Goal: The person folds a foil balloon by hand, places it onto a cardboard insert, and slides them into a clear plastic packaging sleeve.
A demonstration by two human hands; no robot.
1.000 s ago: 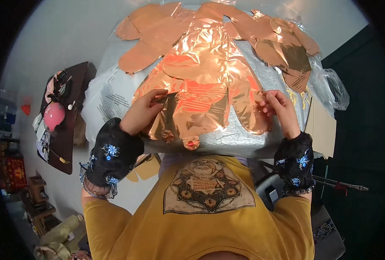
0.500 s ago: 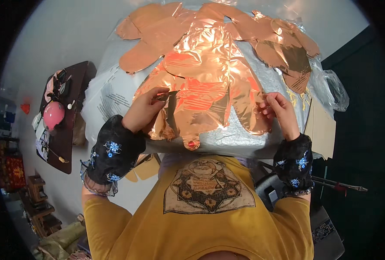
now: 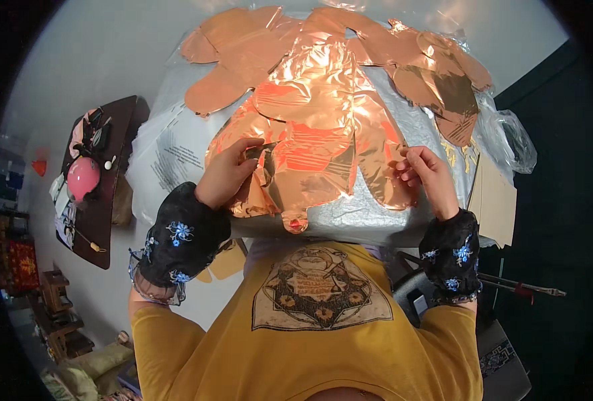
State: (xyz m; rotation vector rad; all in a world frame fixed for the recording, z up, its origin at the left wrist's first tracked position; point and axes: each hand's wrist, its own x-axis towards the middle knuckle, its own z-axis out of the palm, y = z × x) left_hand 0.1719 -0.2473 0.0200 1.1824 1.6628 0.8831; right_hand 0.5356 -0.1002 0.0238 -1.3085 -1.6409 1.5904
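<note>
A large flat foil balloon in shiny copper colour lies creased over the table, its lobes spread to the far left and far right. My left hand pinches a fold of the foil at the near left part, thumb and forefinger together; the dark underside of the fold shows beside the fingertips. My right hand is closed on the outer edge of the near right lobe, with its other fingers curled. A small tab with a red spot hangs at the table's near edge between the hands.
Silvery sheeting covers the table beneath the foil. Clear plastic wrap and cardboard pieces lie at the right edge. On the left stands a dark side table with a pink balloon and small items.
My left hand has shifted slightly right and the foil fold beside its fingertips has changed shape. My right hand stays nearly in place at the right lobe's edge.
</note>
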